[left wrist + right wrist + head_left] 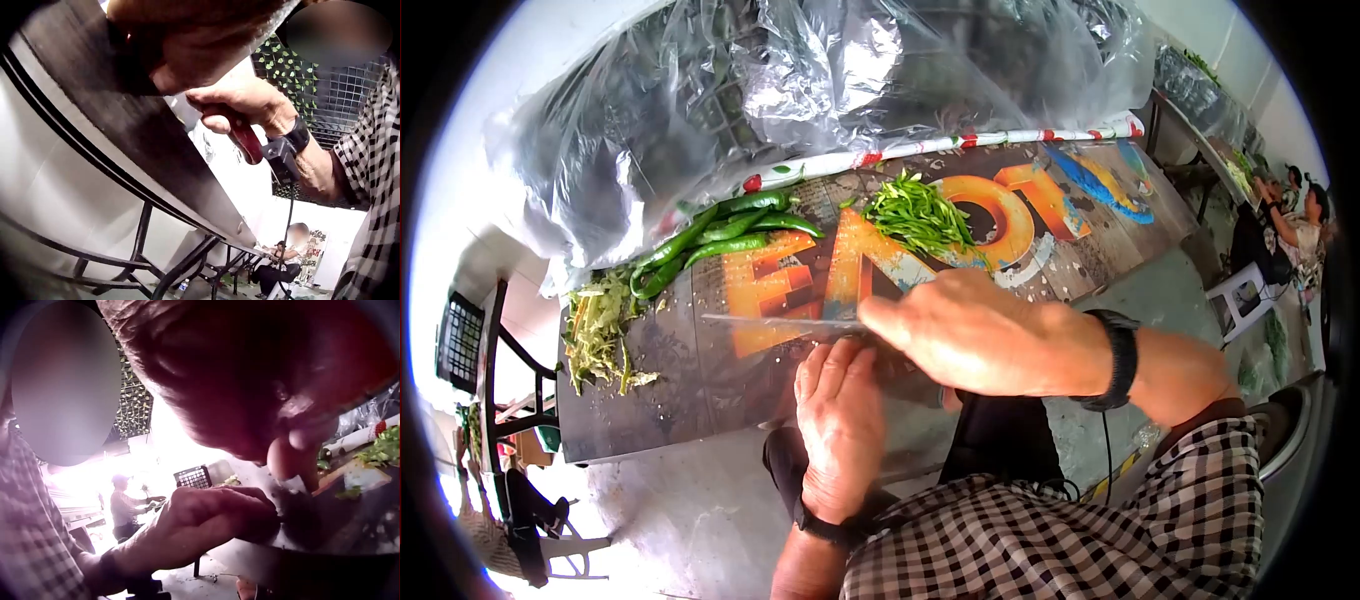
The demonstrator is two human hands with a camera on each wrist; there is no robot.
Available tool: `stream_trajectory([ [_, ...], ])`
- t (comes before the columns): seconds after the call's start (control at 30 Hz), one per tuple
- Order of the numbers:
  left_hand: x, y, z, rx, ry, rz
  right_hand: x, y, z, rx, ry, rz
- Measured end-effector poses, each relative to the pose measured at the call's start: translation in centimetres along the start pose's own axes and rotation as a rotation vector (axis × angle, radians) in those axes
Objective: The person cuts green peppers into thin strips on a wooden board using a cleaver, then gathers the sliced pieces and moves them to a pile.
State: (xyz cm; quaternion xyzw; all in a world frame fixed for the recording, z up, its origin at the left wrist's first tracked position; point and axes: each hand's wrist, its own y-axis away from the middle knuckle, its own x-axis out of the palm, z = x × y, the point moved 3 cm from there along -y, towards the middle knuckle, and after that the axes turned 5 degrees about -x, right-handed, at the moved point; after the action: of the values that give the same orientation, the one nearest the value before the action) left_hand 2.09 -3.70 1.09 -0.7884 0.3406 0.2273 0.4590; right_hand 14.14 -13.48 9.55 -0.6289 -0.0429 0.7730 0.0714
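Two-handed slicing, apparently, at the near edge of the desk (pixel 690 390), with the knife (pixel 245 140) grasped in the right hand (pixel 980 335) and, just beside, a grip impossible to tell in the left hand (pixel 840 410). Seemingly partway along, with whole green peppers (pixel 735 229) toward the far side, left of cut strips (pixel 915 215). Next, presumably, guide the knife down evenly, clear of the left hand.

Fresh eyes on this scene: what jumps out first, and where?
Likely the big orange lettering on the tabletop, with shredded green strips heaped over it and whole green peppers to their left. Then the knife in the right hand, its thin blade just beyond the left hand. Behind, shiny crumpled clear plastic spans the far side.
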Motion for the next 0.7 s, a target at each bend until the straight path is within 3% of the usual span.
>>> stream_trajectory([
  [0.07,0.0,-0.1,-0.1,0.03,0.006,-0.015,-0.4,1.5,-0.9,0.117,0.033,0.061],
  [0.2,-0.3,-0.1,-0.4,0.067,0.015,-0.042,-0.9,3.5,-2.8,0.165,0.089,-0.041],
  [0.4,-0.3,-0.1,-0.1,0.063,0.016,-0.027,-1.7,2.9,-0.9,0.074,-0.087,-0.169],
  [0.7,-0.1,0.1,0.4,0.021,0.021,-0.005,-0.8,1.9,-0.5,0.103,-0.191,0.003],
])
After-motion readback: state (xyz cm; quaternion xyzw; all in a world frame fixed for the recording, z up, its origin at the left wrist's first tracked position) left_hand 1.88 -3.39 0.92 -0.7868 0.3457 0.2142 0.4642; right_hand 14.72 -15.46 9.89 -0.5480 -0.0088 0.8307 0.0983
